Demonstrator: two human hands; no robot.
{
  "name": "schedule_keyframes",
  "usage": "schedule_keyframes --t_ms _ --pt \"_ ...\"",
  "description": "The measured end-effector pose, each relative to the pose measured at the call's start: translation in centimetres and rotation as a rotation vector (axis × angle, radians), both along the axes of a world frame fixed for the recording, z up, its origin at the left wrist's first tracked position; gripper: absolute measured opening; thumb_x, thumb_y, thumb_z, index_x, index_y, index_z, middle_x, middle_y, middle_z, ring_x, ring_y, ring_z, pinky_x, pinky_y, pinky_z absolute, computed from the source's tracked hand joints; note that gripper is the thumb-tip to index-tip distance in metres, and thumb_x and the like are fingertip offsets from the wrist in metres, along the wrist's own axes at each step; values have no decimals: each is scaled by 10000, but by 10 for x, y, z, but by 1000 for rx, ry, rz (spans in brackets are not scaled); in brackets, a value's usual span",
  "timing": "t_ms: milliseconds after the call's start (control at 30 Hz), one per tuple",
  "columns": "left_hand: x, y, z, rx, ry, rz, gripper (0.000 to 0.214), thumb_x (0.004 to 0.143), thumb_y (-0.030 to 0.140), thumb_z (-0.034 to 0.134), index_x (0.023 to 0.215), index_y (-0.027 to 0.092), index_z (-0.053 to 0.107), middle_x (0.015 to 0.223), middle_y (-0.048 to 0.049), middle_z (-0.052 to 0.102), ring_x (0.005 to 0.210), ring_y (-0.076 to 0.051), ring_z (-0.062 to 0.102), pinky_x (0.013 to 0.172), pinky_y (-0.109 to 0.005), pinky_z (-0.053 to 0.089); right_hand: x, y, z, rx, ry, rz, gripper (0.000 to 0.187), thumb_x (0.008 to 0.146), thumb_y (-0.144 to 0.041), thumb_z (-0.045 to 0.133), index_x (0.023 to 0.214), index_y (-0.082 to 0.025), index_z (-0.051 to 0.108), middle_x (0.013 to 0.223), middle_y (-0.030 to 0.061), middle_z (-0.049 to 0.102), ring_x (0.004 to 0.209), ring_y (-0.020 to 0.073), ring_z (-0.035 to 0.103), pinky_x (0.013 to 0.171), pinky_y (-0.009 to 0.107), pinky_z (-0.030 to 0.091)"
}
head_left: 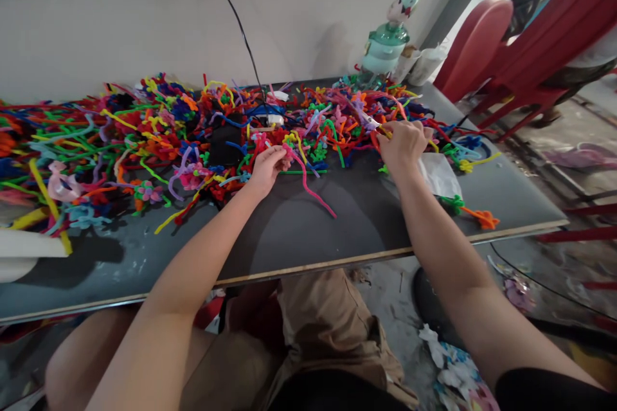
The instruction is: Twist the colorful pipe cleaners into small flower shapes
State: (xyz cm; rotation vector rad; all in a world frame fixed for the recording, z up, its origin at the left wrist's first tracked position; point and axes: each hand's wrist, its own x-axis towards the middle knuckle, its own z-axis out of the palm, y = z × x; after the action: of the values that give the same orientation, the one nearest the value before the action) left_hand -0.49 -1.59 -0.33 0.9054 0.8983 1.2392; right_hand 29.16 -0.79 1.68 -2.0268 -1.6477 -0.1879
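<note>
My left hand (270,170) is closed, thumb and fingers pinching a pink pipe cleaner (308,187) whose loose end curves down over the dark tabletop. Further right, my right hand (405,144) reaches to the pile's front edge, its fingers closed on scissors (371,123); silvery blades point up and left, and most of the handle is hidden by the hand. Both hands border a long heap of coloured pipe cleaners (321,150), many twisted into flower shapes. Beside my right wrist lies a white translucent sheet (441,174).
A green bottle with a doll-like top (385,44) stands at the back, beside white cups (427,65). A black cable (236,9) hangs to a white plug. An orange flower piece (482,218) lies near the table's right edge. Red chairs (544,44) stand beyond.
</note>
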Motion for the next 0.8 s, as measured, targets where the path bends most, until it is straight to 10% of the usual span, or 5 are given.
schedule_keyframes --t_ms 267,500,633,800 --pt "0 1 -6 77 -6 110 201 803 134 616 611 174 573 533 40 525 481 -53 479 492 -190 372 -41 -23 8 62 -40 423 379 925 -393 393 1019 -234 724 973 93 743 942 259 671 773 369 444" --pt "1 2 -6 45 5 157 190 814 133 607 628 175 613 543 40 556 480 -47 487 495 -188 373 -43 -68 32 -37 94 130 353 869 -508 520 901 -235 743 853 93 747 819 294 684 679 379 458" --pt "2 2 -7 51 9 175 209 812 124 607 611 179 614 524 45 547 470 -45 482 490 -184 367 -17 -80 10 -190 51 71 351 809 -429 611 1042 -187 713 970 153 730 874 343 677 724 455 498" --pt "0 3 -10 70 38 138 210 816 154 621 609 183 609 524 44 541 471 -50 472 493 -187 372 -29 -83 -12 -208 117 419 271 809 -309 612 1034 -196 710 1120 118 710 1057 305 664 914 458 509"
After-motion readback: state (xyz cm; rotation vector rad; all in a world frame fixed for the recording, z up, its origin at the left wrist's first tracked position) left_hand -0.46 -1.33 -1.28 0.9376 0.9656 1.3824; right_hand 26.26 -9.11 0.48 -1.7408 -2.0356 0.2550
